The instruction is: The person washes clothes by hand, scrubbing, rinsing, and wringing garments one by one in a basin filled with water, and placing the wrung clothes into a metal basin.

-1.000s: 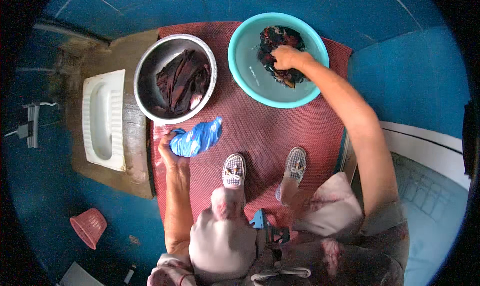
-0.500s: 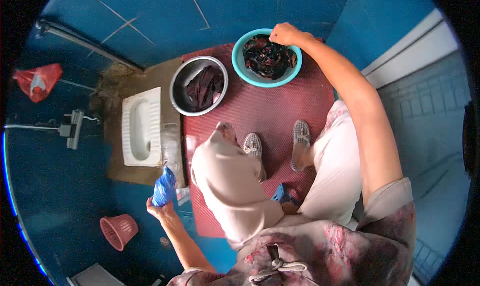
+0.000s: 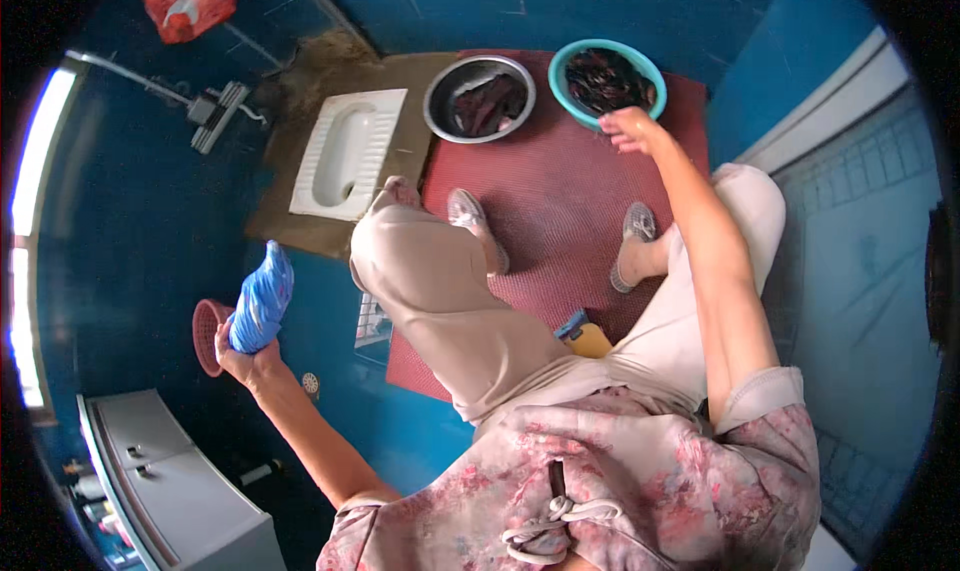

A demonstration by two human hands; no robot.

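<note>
My left hand point(image 3: 243, 359) is wrapped round the lower end of a crumpled blue plastic bag point(image 3: 264, 296), held up off to the left. My right hand point(image 3: 632, 129) hovers by the near rim of a turquoise basin point(image 3: 557, 83), its fingers loosely apart and nothing seen in them. Dark, wet-looking clothes point(image 3: 608, 79) with reddish patches fill that basin. To its left stands a metal basin point(image 3: 431, 107) with dark maroon cloth point(image 3: 490, 103) inside. What the bag contains is hidden.
Both basins stand on a red textured mat point(image 3: 560, 191). A white squat toilet point(image 3: 345, 156) is set in the floor at left. Nearer me are a pink basket point(image 3: 208, 336) and a grey cabinet point(image 3: 190, 481). A red bag point(image 3: 185, 9) hangs on the wall.
My right hand has drawn back from over the turquoise basin to its near side, its closed fingers loosening. My left hand has raised the blue bag. The view has shifted leftward.
</note>
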